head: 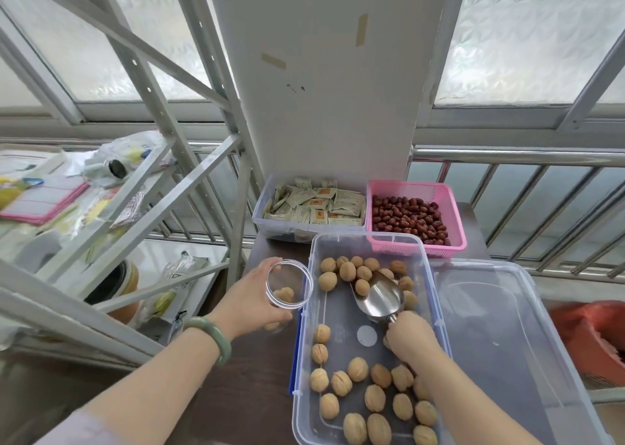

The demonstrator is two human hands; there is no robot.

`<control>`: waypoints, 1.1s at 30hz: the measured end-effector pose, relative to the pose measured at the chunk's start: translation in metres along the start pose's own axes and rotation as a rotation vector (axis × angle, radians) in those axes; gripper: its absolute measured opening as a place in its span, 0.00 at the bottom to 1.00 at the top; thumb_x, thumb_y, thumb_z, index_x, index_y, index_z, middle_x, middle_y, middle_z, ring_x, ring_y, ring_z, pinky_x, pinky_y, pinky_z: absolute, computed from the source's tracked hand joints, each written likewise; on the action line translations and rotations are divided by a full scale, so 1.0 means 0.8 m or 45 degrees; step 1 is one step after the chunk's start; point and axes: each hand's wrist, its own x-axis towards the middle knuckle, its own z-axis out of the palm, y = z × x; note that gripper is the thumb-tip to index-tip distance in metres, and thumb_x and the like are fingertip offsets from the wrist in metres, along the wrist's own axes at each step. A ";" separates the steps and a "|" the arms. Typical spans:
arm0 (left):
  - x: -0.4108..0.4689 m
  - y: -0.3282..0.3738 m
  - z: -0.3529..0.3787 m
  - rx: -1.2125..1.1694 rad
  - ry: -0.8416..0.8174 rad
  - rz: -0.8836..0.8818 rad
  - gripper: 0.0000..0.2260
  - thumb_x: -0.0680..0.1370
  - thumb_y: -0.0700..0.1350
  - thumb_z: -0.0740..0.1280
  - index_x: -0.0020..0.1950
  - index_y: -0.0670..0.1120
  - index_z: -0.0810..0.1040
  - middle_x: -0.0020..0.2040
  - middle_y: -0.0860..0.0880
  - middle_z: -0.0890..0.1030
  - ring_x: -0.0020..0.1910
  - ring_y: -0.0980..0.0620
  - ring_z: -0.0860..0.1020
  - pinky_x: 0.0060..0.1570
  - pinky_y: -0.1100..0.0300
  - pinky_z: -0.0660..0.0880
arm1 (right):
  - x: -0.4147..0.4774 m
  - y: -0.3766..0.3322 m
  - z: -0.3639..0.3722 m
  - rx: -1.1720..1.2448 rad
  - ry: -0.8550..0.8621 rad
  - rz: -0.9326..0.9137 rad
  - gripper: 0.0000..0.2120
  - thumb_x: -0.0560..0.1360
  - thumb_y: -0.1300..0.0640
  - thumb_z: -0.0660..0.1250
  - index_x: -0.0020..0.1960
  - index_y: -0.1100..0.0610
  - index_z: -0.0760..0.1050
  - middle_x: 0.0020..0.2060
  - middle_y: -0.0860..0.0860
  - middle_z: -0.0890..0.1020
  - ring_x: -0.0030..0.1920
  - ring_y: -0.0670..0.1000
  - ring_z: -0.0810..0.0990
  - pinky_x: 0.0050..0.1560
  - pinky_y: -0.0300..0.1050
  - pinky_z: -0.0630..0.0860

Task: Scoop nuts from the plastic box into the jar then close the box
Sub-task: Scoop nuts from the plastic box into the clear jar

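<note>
A clear plastic box (341,339) holds several walnuts (357,368) spread along its far and near ends. My right hand (411,338) is inside the box, shut on the handle of a steel scoop (382,297); the scoop's mouth points at the far walnuts and one walnut (362,287) lies at its lip. My left hand (250,304) grips a clear open jar (289,284) just left of the box, and a walnut or two sit in its bottom. The box's clear lid (500,336) lies flat to the right of the box.
Behind the box stand a clear tub of small packets (313,204) and a pink basket (456,234) of red dates. A grey metal shelf frame (162,187) with bags and jars stands to the left. A railing and a window run along the back. An orange bag (588,336) is at the right.
</note>
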 end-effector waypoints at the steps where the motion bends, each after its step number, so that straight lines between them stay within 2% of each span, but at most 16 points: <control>1: 0.000 0.000 0.000 -0.002 0.001 -0.008 0.41 0.61 0.50 0.77 0.70 0.55 0.62 0.66 0.57 0.72 0.62 0.58 0.72 0.58 0.64 0.65 | 0.004 -0.001 0.000 0.063 0.021 -0.001 0.16 0.79 0.59 0.59 0.66 0.62 0.71 0.63 0.57 0.76 0.63 0.55 0.76 0.61 0.43 0.74; 4: 0.000 -0.001 0.000 -0.005 0.004 -0.028 0.41 0.60 0.51 0.77 0.70 0.56 0.61 0.66 0.58 0.71 0.61 0.59 0.72 0.58 0.65 0.65 | 0.007 -0.007 0.006 0.162 0.031 -0.074 0.16 0.80 0.60 0.58 0.67 0.62 0.71 0.64 0.57 0.76 0.64 0.55 0.75 0.62 0.43 0.73; 6: 0.000 0.001 0.000 -0.002 0.001 -0.037 0.41 0.61 0.51 0.77 0.70 0.56 0.61 0.65 0.58 0.71 0.61 0.58 0.72 0.56 0.66 0.65 | 0.013 -0.005 0.017 0.348 0.101 -0.059 0.15 0.80 0.60 0.56 0.65 0.61 0.73 0.60 0.57 0.78 0.56 0.54 0.77 0.53 0.39 0.74; 8: -0.001 0.003 -0.001 0.007 0.012 -0.040 0.40 0.61 0.50 0.76 0.69 0.56 0.62 0.65 0.59 0.72 0.57 0.59 0.73 0.53 0.66 0.66 | 0.022 -0.003 0.026 0.552 0.248 -0.067 0.15 0.79 0.59 0.57 0.62 0.60 0.75 0.52 0.57 0.80 0.46 0.53 0.75 0.44 0.39 0.71; 9: -0.002 0.005 -0.001 0.015 0.016 -0.040 0.40 0.61 0.49 0.76 0.69 0.56 0.62 0.64 0.59 0.72 0.55 0.59 0.73 0.52 0.66 0.67 | 0.027 -0.005 0.027 0.594 0.287 -0.062 0.14 0.78 0.59 0.57 0.61 0.59 0.75 0.51 0.57 0.81 0.46 0.55 0.76 0.44 0.41 0.70; 11: -0.002 0.006 -0.002 0.028 0.007 -0.040 0.40 0.61 0.50 0.76 0.69 0.56 0.62 0.65 0.58 0.72 0.55 0.59 0.73 0.52 0.65 0.66 | 0.033 -0.014 0.025 0.637 0.216 -0.077 0.13 0.79 0.58 0.57 0.60 0.60 0.75 0.54 0.58 0.81 0.53 0.58 0.79 0.47 0.44 0.71; 13: -0.002 0.007 -0.003 0.040 -0.001 -0.041 0.40 0.61 0.50 0.76 0.70 0.55 0.62 0.65 0.58 0.71 0.56 0.59 0.72 0.54 0.66 0.65 | 0.038 -0.025 0.021 0.707 0.178 -0.088 0.13 0.79 0.58 0.58 0.59 0.61 0.76 0.53 0.59 0.81 0.56 0.59 0.79 0.49 0.46 0.72; 16: -0.002 0.010 -0.004 0.038 0.001 -0.033 0.40 0.62 0.50 0.76 0.69 0.55 0.62 0.64 0.58 0.72 0.54 0.60 0.72 0.52 0.67 0.65 | 0.043 -0.026 0.025 0.804 0.150 -0.084 0.13 0.79 0.58 0.58 0.59 0.61 0.77 0.44 0.54 0.78 0.51 0.58 0.79 0.52 0.49 0.75; 19: -0.003 0.013 -0.006 0.012 0.003 -0.033 0.38 0.62 0.48 0.76 0.69 0.55 0.63 0.61 0.59 0.72 0.51 0.59 0.74 0.48 0.68 0.66 | 0.044 -0.016 0.034 0.851 0.133 -0.074 0.14 0.79 0.58 0.60 0.62 0.59 0.76 0.46 0.54 0.82 0.48 0.54 0.80 0.55 0.51 0.78; 23: -0.001 0.013 -0.006 -0.004 -0.007 -0.039 0.38 0.61 0.48 0.76 0.68 0.55 0.63 0.62 0.60 0.72 0.47 0.62 0.75 0.45 0.72 0.66 | 0.029 -0.008 0.030 0.963 0.122 -0.085 0.15 0.80 0.59 0.58 0.66 0.57 0.73 0.42 0.50 0.78 0.43 0.49 0.77 0.41 0.40 0.76; 26: 0.003 0.012 -0.006 0.011 0.011 -0.030 0.39 0.61 0.49 0.76 0.69 0.54 0.64 0.63 0.59 0.72 0.53 0.58 0.74 0.51 0.66 0.66 | 0.012 -0.004 0.023 1.118 -0.016 -0.087 0.18 0.82 0.60 0.56 0.71 0.59 0.66 0.49 0.51 0.75 0.50 0.47 0.73 0.34 0.30 0.68; 27: 0.004 0.013 -0.006 0.015 0.019 -0.027 0.39 0.61 0.49 0.76 0.68 0.54 0.64 0.62 0.58 0.72 0.55 0.58 0.74 0.51 0.65 0.66 | 0.010 -0.002 0.023 1.140 -0.019 -0.080 0.19 0.82 0.60 0.56 0.72 0.59 0.65 0.49 0.50 0.76 0.51 0.47 0.73 0.35 0.30 0.70; 29: 0.005 0.015 -0.006 0.023 0.024 -0.020 0.39 0.61 0.50 0.76 0.68 0.55 0.64 0.63 0.58 0.72 0.55 0.58 0.74 0.52 0.64 0.66 | 0.008 0.004 0.030 1.090 0.096 -0.080 0.19 0.81 0.59 0.58 0.71 0.57 0.67 0.45 0.48 0.79 0.50 0.48 0.78 0.46 0.40 0.79; 31: 0.007 0.015 -0.007 0.035 0.026 -0.005 0.39 0.60 0.51 0.76 0.69 0.55 0.64 0.63 0.58 0.72 0.56 0.58 0.73 0.53 0.64 0.66 | 0.002 0.011 0.034 1.053 0.159 -0.069 0.17 0.80 0.58 0.60 0.68 0.55 0.72 0.42 0.49 0.80 0.49 0.51 0.80 0.54 0.49 0.80; 33: 0.006 0.016 -0.009 0.037 0.016 0.011 0.39 0.60 0.51 0.76 0.69 0.55 0.63 0.64 0.57 0.72 0.58 0.58 0.73 0.53 0.64 0.66 | -0.002 0.019 0.035 1.056 0.155 -0.093 0.15 0.79 0.57 0.60 0.64 0.54 0.74 0.42 0.48 0.80 0.48 0.52 0.79 0.55 0.51 0.79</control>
